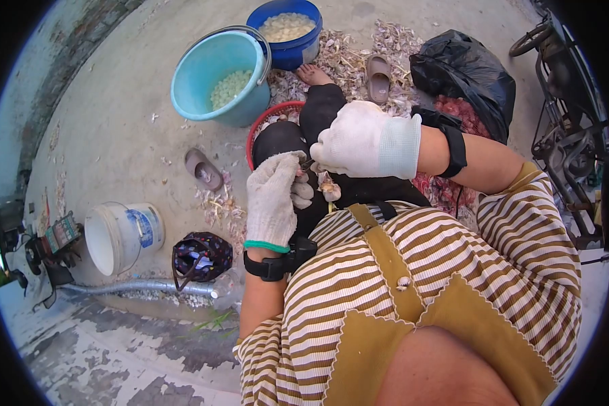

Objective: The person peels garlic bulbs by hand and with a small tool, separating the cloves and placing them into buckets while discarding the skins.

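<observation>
Both my hands wear white knit gloves and meet over my lap. My left hand is closed around a garlic bulb whose cloves hang down between the hands. My right hand is closed on a small dark tool at the bulb; the tool is mostly hidden. Below my knees a red basin shows only part of its rim. A teal bucket holds peeled cloves at its bottom. Behind it a blue bucket is heaped with peeled cloves.
Garlic skins litter the concrete around my bare foot and a sandal. A second sandal lies left. A black bag holds red-netted garlic. A white bucket, a dark pouch and a motorbike stand nearby.
</observation>
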The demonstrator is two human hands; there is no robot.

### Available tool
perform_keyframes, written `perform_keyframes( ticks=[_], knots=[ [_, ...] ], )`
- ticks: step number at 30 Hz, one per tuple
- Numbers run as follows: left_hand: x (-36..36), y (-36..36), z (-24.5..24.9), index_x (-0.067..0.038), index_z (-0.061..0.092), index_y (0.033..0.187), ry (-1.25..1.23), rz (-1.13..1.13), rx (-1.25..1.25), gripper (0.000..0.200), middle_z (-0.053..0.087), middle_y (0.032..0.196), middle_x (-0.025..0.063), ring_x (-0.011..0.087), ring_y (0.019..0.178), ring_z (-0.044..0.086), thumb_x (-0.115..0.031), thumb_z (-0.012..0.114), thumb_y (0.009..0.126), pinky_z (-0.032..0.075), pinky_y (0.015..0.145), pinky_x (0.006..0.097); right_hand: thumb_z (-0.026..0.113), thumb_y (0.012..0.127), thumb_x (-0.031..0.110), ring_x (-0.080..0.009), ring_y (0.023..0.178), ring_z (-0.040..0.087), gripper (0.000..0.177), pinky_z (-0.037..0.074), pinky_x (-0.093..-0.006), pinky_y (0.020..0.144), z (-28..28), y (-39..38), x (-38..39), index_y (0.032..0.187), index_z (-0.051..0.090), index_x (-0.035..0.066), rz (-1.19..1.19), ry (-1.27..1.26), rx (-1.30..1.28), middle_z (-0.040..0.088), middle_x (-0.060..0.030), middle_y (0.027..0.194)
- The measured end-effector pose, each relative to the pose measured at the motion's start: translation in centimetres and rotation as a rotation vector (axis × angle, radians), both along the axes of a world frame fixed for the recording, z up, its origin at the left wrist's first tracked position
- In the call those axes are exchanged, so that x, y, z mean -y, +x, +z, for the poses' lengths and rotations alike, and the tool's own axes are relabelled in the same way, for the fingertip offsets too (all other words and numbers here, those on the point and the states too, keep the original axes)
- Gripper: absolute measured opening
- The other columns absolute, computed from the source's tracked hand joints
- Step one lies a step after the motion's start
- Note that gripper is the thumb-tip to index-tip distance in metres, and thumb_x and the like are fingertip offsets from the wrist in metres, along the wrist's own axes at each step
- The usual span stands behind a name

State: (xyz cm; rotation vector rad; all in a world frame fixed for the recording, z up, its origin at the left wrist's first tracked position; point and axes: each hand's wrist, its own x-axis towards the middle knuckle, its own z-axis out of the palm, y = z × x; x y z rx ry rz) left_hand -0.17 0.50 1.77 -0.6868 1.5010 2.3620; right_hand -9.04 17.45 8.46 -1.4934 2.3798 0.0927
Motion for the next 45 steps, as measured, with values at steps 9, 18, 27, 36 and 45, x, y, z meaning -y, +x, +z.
perform_keyframes(
  ticks=[9, 18, 27, 36, 45],
  knots=[
    [0.3, 0.6, 0.4, 0.000, 0.061, 0.103, 0.303, -0.094, -0.063, 0.024, 0.060, 0.076, 0.0061, 0.0117, 0.057, 0.056, -0.022, 0.054, 0.097, 0.041, 0.049, 0.0206, 0.056, 0.087, 0.031, -0.0298, 0.071, 0.066, 0.022, 0.052, -0.0428, 0.061, -2.5, -1.7, -0.9, 0.086, 0.063, 0.010, -0.172, -0.157, -0.039, 0.066, -0.0103, 0.075],
    [0.6, 0.7, -0.5, 0.002, 0.053, 0.121, 0.311, 0.094, -0.197, 0.028, 0.060, 0.097, 0.0088, 0.0149, 0.077, 0.061, -0.010, 0.053, 0.096, 0.048, 0.058, 0.0221, 0.053, 0.091, 0.033, -0.0330, 0.077, 0.065, 0.027, 0.051, -0.0425, 0.068, -1.5, -1.0, -1.8, 0.095, 0.063, 0.008, -0.333, -0.215, 0.177, 0.065, -0.0134, 0.079],
    [0.2, 1.1, -1.1, 0.002, 0.055, 0.122, 0.162, 0.096, -0.253, 0.030, 0.060, 0.099, 0.0061, 0.0108, 0.078, 0.061, -0.002, 0.056, 0.092, 0.051, 0.061, 0.0205, 0.054, 0.090, 0.032, -0.0333, 0.081, 0.065, 0.026, 0.050, -0.0438, 0.069, -3.3, 0.4, -1.6, 0.093, 0.063, 0.008, -0.382, -0.392, 0.304, 0.064, -0.0152, 0.083],
    [-0.1, 1.0, 0.5, -0.001, 0.059, 0.121, -0.493, -0.087, -0.145, 0.032, 0.061, 0.084, 0.0002, 0.0049, 0.061, 0.056, -0.009, 0.058, 0.091, 0.045, 0.051, 0.0194, 0.056, 0.089, 0.035, -0.0316, 0.075, 0.066, 0.027, 0.052, -0.0425, 0.064, -2.2, 0.7, -1.1, 0.093, 0.061, 0.009, -0.232, -0.132, 0.136, 0.065, -0.0121, 0.080],
    [0.0, 0.8, 1.7, -0.003, 0.065, 0.111, -0.624, -0.219, -0.064, 0.025, 0.061, 0.073, 0.0001, 0.0052, 0.055, 0.053, -0.016, 0.060, 0.090, 0.042, 0.048, 0.0215, 0.058, 0.086, 0.032, -0.0300, 0.074, 0.067, 0.023, 0.052, -0.0428, 0.063, -2.0, 0.7, -1.0, 0.090, 0.061, 0.010, -0.167, -0.104, 0.061, 0.066, -0.0094, 0.079]
  ],
)
